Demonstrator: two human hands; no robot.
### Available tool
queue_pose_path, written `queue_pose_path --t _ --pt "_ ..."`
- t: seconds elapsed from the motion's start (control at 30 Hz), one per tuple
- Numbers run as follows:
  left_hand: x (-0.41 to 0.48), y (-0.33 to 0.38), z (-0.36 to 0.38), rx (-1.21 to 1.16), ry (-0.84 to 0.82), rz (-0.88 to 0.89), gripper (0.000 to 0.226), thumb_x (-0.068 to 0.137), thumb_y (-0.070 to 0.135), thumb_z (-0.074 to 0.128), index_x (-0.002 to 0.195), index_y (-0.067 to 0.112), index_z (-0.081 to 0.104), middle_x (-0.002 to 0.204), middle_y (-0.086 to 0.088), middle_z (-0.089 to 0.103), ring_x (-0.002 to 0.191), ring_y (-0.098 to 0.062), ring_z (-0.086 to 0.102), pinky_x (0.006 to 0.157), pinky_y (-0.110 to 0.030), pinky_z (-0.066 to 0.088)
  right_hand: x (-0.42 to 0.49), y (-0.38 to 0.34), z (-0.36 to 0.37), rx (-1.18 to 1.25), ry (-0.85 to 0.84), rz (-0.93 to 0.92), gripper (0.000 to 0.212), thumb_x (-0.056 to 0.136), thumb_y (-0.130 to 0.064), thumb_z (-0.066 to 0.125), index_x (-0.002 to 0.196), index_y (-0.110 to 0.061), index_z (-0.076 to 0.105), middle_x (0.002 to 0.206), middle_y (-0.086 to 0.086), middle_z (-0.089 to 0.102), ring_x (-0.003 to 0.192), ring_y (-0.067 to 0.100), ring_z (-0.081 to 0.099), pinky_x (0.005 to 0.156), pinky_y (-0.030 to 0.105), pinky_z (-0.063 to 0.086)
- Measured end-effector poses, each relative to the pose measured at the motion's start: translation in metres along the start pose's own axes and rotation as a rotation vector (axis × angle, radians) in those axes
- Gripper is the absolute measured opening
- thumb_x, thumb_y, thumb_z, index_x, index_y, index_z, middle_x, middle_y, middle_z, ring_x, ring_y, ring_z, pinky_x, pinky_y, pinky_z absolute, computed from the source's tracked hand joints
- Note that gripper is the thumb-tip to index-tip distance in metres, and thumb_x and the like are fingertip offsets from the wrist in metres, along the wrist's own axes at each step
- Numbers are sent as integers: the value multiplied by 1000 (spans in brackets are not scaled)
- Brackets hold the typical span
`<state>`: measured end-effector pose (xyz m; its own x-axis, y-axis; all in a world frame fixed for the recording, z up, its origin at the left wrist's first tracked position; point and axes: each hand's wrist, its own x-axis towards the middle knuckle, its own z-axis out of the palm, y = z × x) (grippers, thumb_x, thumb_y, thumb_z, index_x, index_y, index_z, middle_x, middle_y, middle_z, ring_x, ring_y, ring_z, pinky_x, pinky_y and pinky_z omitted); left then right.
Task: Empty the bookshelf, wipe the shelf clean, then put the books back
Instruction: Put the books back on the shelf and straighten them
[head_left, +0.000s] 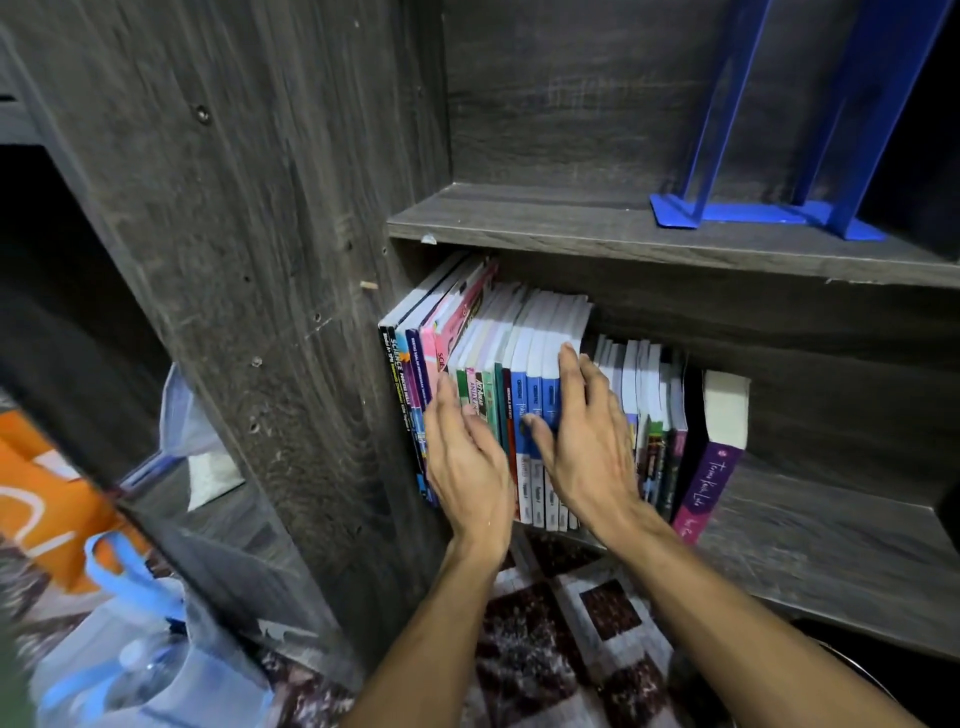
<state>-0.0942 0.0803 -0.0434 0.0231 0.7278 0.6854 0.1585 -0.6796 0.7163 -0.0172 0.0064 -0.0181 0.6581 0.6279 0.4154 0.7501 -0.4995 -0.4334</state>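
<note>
- The upper shelf (519, 218), across the upper middle of the frame, holds no books. Only a blue bookend (779, 213) stands on it at the upper right.
- The lower shelf (831, 545) carries a row of books (524, 338) at the centre of the frame, packed against the left wall of the case. A purple book (711, 478) leans at the right end of the row, and the shelf to its right is bare.
- The left grip (462, 457), a bare hand, lies flat with straight fingers against the left side of a bundle in that row.
- The right grip (587, 447) is likewise uncurled. Its fingers run along the bundle's right side and its thumb rests on the blue spines, so the two hands squeeze the bundle between them.
- No cloth or wiping tool is in view.
- The pictures do not settle whether this bundle is being taken out or pushed back.
- If the shelves are still being emptied, most of the job is left: this whole row, the wiping, then the return. If the books are going back, the upper shelf is not yet refilled.
</note>
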Motion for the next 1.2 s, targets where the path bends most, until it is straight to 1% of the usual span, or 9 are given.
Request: queue_pose_path --t 0.13,0.27,0.33,0.63,0.73,0.83,0.97,1.07,1.2 --pt "11 1 -2 -49 20 -98 39 100 15 55 138 6 49 123 -8 52 107 -15 62 90 -24 52 1 0 -1 2 -8 3 83 97 -38 60 159 -12 10 161 21 20 142 37 36 116 52 34" --pt "23 0 -6 -2 -26 -142 24 98 17 60 120 8 64 106 -1 62 90 -10 62 82 -5 41 0 0 -2 4 2 2 80 97 -37 60 158 -12 14 160 22 23 138 37 42 113 51 36" --pt "26 3 -8 -1 -33 -160 22 98 18 60 117 9 66 103 1 63 87 -9 62 81 -7 42 -1 0 -3 11 2 8 80 97 -37 61 158 -12 14 160 21 22 138 36 42 113 49 36" --pt "28 7 -13 10 -287 -165 36 96 26 58 131 16 53 117 4 53 106 -10 58 93 -25 45 -6 1 -8 81 40 37 70 98 -34 58 156 -15 24 157 17 30 133 33 47 111 49 37" --pt "40 8 -18 50 -293 -201 32 97 26 56 129 18 57 113 4 56 97 -11 61 91 -36 51 -5 2 -9 81 49 32 69 98 -34 59 155 -15 27 155 17 32 128 32 52 109 50 40" --pt "46 17 -20 78 -361 -222 40 97 33 57 135 19 55 112 3 53 87 -9 60 88 -32 50 -5 4 -9 91 48 34 67 98 -33 59 154 -15 28 153 16 34 120 30 57 108 52 42" --pt "41 17 -22 71 -491 -227 52 98 36 55 146 23 42 126 9 45 110 -22 60 99 -29 39 -10 6 -9 124 74 59 67 98 -31 59 155 -16 28 154 16 34 126 31 53 110 56 40" --pt "36 26 -25 -5 -616 -272 59 100 26 53 153 24 27 157 4 32 141 -19 37 114 -40 29 -11 10 -9 128 89 79 68 98 -30 60 155 -15 28 156 16 32 133 31 47 112 56 37" --pt "46 33 -20 -70 -747 -321 60 104 30 43 156 30 14 162 5 22 145 -17 28 116 -48 23 -12 11 -8 131 97 76 67 98 -30 60 155 -16 29 156 17 32 135 31 45 113 56 37"
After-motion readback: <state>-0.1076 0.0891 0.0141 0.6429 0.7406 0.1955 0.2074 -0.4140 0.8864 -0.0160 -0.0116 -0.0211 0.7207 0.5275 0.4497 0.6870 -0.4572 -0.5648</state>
